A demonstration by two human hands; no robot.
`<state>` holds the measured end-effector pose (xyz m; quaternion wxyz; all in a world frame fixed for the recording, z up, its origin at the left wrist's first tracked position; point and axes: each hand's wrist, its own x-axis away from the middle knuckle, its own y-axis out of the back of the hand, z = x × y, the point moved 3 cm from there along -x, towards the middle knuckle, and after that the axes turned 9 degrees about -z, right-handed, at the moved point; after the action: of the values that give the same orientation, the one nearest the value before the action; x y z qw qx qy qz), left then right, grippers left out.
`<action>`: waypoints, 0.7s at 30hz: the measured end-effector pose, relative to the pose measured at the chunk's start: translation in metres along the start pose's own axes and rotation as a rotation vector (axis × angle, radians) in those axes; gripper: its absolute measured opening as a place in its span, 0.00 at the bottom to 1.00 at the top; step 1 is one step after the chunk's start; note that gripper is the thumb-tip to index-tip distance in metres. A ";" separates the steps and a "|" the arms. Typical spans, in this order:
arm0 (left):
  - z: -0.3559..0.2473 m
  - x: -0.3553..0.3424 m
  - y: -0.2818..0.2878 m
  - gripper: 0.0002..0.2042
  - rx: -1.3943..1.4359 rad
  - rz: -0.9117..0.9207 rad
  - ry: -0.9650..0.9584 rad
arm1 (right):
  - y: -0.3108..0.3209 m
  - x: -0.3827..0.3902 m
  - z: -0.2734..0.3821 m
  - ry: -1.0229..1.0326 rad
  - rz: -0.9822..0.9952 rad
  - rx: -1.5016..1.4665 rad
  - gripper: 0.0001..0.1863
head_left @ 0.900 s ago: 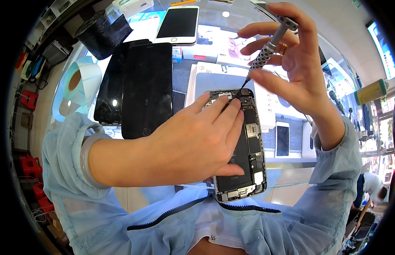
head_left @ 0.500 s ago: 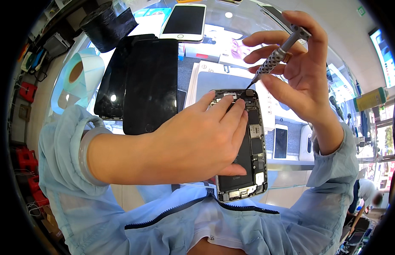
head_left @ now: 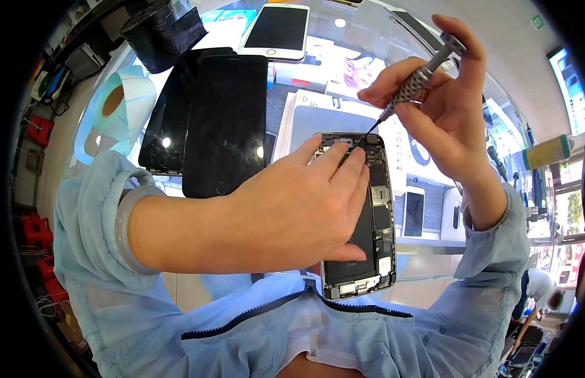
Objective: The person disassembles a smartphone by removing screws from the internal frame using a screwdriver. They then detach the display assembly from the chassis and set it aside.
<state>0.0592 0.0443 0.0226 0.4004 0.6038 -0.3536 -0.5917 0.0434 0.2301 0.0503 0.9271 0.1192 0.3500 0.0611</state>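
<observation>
An opened smartphone (head_left: 382,217) shows its battery, boards and metal shields; its lower end reaches past the counter's front edge. My left hand (head_left: 298,205) lies across it, steadying it, with fingertips pressed on the upper part and the thumb over the battery. The palm covers the phone's left edge. In my right hand (head_left: 453,116) is a silver screwdriver (head_left: 415,85) with a perforated grip, held slanted between thumb and fingers. Its thin dark tip meets the phone's top right corner area. Whether a screw sits under the tip is too small to tell.
Left of the phone lie two dark phone screens (head_left: 226,126), overlapping. Behind them are a white phone (head_left: 276,31) and a black tape roll (head_left: 155,41); a pale label roll (head_left: 113,101) stands farther left. White boxes (head_left: 292,116) sit beneath the phone's top. A small white phone (head_left: 414,211) lies right.
My right fingers have curled in closer around the screwdriver's grip, and its handle has shifted slightly. The tip stays at the phone's top right corner. My left hand keeps its place.
</observation>
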 end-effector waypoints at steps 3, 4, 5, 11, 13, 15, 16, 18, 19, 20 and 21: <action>0.001 -0.002 0.000 0.39 0.000 -0.005 -0.006 | -0.007 0.003 0.001 0.051 -0.087 -0.037 0.43; 0.001 -0.002 0.000 0.39 -0.004 -0.005 -0.003 | -0.002 0.004 0.000 0.056 -0.056 0.040 0.43; 0.000 -0.001 0.000 0.39 -0.004 -0.001 0.000 | 0.003 0.005 -0.001 0.062 -0.026 0.117 0.42; 0.000 -0.001 0.002 0.39 0.001 0.010 -0.005 | 0.022 -0.003 0.016 0.204 -0.047 0.211 0.42; 0.000 -0.001 0.003 0.39 0.002 0.017 -0.005 | 0.024 -0.002 0.014 0.204 0.008 0.242 0.41; 0.000 -0.002 0.001 0.38 -0.001 -0.030 -0.030 | 0.020 0.001 0.009 0.218 -0.071 0.229 0.41; 0.001 -0.002 0.001 0.38 -0.003 -0.053 -0.039 | 0.019 0.001 0.008 0.225 -0.110 0.219 0.42; 0.001 -0.001 0.001 0.38 0.006 -0.059 -0.037 | 0.022 0.003 0.009 0.196 -0.022 0.255 0.43; 0.001 -0.001 0.001 0.38 0.009 -0.062 -0.035 | 0.022 0.003 0.010 0.182 0.023 0.272 0.44; 0.001 0.000 0.001 0.38 0.004 -0.039 -0.027 | 0.020 0.004 0.011 0.111 0.060 0.355 0.38; 0.001 0.000 0.002 0.38 -0.001 -0.015 -0.020 | 0.018 0.004 0.013 0.042 0.102 0.440 0.34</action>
<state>0.0586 0.0437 0.0244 0.3925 0.6003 -0.3527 -0.6010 0.0544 0.2463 0.0616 0.8670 0.3347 0.3677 0.0328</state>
